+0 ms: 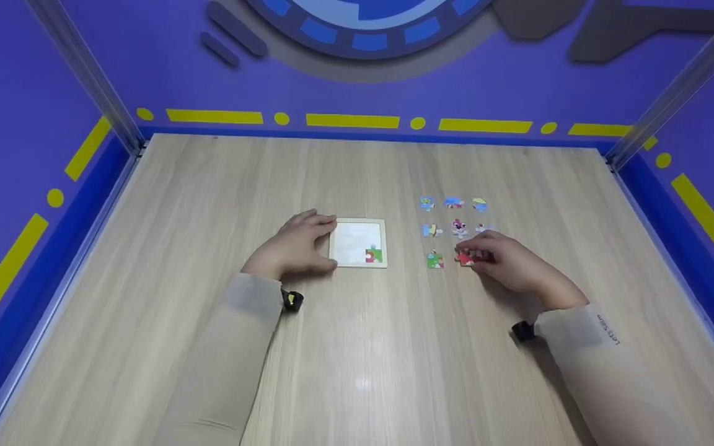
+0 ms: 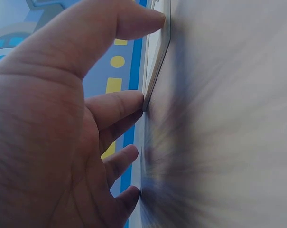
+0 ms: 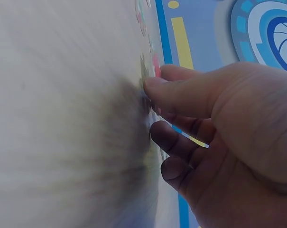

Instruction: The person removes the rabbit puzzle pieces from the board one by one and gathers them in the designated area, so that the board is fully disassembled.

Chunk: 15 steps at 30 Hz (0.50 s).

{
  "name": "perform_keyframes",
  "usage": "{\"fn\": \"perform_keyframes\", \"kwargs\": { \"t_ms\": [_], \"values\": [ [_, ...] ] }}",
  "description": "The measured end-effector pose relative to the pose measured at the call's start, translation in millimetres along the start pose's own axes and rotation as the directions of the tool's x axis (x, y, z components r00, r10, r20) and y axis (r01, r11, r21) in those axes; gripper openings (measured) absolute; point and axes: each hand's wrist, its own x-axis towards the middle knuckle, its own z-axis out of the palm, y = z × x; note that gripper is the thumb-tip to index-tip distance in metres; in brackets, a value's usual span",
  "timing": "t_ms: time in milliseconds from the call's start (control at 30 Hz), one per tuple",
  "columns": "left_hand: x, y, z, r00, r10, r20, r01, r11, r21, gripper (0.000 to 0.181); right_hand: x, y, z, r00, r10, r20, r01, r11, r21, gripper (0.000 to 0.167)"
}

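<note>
A small square puzzle tray (image 1: 357, 238) with a pale wooden rim lies mid-table; one green-and-red puzzle piece (image 1: 377, 255) sits in its lower right corner. At its left side, my left hand (image 1: 298, 244) touches the rim with spread thumb and index finger near two corners. In the left wrist view, the thumb tip rests at the tray rim (image 2: 158, 66). My right hand (image 1: 506, 260) pinches a red puzzle piece (image 1: 465, 258) between thumb and fingers, at the table's surface. The fingers partly hide this piece; a pink-red bit of it (image 3: 156, 65) shows in the right wrist view.
Several loose pieces lie in rows right of the tray, among them a green piece (image 1: 434, 260) and a blue piece (image 1: 427, 202). A piece behind the right hand (image 1: 483, 228) is partly covered. Blue-purple panels (image 1: 357, 93) bound the wooden table (image 1: 357, 347) at back and sides.
</note>
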Motion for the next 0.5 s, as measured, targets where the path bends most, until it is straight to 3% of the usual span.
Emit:
{"fn": "perform_keyframes", "kwargs": {
  "t_ms": [267,500],
  "values": [
    [-0.6,0.7,-0.6,1.000,0.004,-0.001,-0.004,1.000,0.001,0.095,1.0,-0.8,0.6,1.000,-0.026,-0.012,0.026,0.999,-0.030,0.036],
    [-0.8,0.3,-0.6,1.000,0.010,0.001,-0.010,1.000,0.008,0.095,0.0,-4.1,-1.2,1.000,-0.012,-0.022,0.012,1.000,0.004,0.039]
  ]
}}
